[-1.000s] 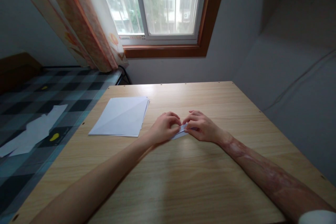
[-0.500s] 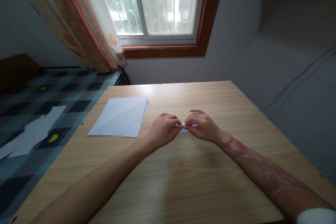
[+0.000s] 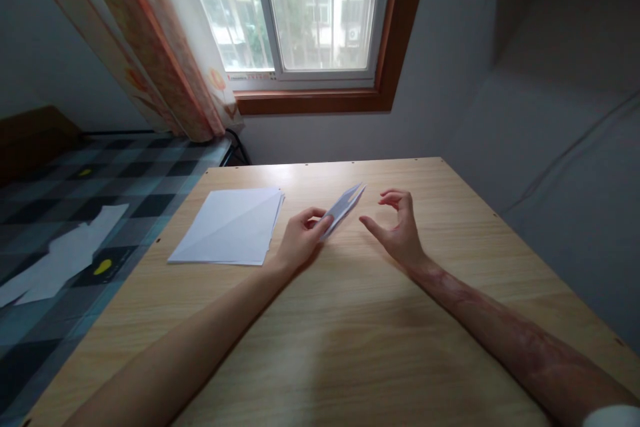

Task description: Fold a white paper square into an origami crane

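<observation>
A small piece of folded white paper is pinched in my left hand, between thumb and fingers. It tilts up and to the right above the wooden table, and its far end splits into pointed layers. My right hand is apart from the paper, a little to its right, with thumb and fingers spread in a curve and nothing between them. To the left of my left hand lies a stack of white paper sheets, its top sheet marked by a diagonal crease.
Left of the table is a bed with a checked cover, and torn-looking white paper strips lie on it. A window with a patterned curtain is beyond the table. A wall stands on the right.
My right hand has let go of the folded paper and opened, moving slightly right. My left hand has lifted and turned the paper so that it points up and away.
</observation>
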A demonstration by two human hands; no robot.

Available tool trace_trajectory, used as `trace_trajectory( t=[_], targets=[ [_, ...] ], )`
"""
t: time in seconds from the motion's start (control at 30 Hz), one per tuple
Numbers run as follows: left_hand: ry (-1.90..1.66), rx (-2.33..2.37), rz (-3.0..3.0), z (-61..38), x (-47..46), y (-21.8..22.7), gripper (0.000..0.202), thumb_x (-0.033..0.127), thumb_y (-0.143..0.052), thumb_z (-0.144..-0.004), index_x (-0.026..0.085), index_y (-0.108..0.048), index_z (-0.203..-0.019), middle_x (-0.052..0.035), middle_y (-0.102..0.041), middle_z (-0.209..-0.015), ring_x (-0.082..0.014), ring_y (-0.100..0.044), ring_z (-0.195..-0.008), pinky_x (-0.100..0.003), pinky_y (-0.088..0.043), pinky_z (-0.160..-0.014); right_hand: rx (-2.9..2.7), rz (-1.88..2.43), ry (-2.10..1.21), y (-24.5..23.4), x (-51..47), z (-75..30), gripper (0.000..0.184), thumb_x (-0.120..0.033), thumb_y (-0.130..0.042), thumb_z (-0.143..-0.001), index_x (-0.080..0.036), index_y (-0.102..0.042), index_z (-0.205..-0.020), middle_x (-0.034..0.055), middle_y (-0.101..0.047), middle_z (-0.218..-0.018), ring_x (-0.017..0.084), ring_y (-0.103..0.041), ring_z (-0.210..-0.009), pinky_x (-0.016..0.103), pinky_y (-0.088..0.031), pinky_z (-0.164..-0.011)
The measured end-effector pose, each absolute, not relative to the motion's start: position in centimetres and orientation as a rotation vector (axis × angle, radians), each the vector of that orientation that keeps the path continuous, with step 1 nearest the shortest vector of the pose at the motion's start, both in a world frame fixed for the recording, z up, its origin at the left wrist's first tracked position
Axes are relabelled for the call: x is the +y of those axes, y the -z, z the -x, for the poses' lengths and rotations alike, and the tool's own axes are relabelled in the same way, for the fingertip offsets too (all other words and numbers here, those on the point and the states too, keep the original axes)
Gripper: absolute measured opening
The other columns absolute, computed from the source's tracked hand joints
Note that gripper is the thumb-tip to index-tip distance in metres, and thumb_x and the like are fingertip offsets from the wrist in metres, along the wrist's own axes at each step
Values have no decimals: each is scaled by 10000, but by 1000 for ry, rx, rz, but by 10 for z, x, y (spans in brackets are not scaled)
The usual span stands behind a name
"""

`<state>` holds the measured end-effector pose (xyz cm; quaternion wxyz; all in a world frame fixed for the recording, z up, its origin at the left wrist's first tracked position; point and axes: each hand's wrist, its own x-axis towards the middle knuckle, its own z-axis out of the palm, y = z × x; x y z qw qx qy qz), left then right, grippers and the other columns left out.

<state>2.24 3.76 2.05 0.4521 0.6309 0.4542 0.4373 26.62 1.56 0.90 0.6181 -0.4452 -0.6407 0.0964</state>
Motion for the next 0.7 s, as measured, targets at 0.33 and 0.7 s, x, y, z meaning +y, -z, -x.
trace_trajectory(
  t=[0.33, 0.7],
  targets=[
    [-1096, 973, -1372, -37, 28, -12, 475, 606, -868, -856, 173, -751, -1009, -40, -785, -935, -187, -703, -833, -283, -531, -753, -1523, 1108, -762, 1, 4, -240, 269, -509, -855, -935, -242, -824, -943, 76, -819, -1012, 268, -765, -973, 435, -619, -909],
    [-971, 690, -1409, -43, 21, -17, 458, 579, -860, -903, 185, -803, -1130, -108, -827, -1148, -298, -760, -1132, -450, -583, -1071, -1531, 1006, -813, 10, 2, -243, 282, -523, -813, -980, -262, -798, -1085, 74, -792, -1072, 249, -758, -963, 381, -672, -849]
  ],
)
